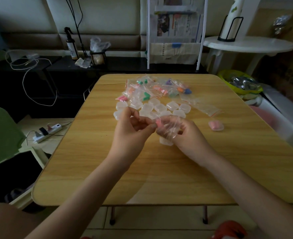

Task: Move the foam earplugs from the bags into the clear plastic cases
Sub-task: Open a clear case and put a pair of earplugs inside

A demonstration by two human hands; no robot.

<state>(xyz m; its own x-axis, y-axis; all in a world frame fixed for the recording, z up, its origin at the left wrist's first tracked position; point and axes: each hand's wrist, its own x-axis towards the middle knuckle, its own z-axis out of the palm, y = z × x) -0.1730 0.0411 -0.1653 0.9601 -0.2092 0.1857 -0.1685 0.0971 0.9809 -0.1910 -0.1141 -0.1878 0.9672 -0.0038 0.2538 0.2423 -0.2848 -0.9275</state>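
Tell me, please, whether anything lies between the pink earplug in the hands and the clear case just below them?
Only the bag itself. The pink earplug is partly inside the small clear bag, pinched by the left hand while the right hand grips the bag. The open case sits on the table directly beneath, with nothing else visible between.
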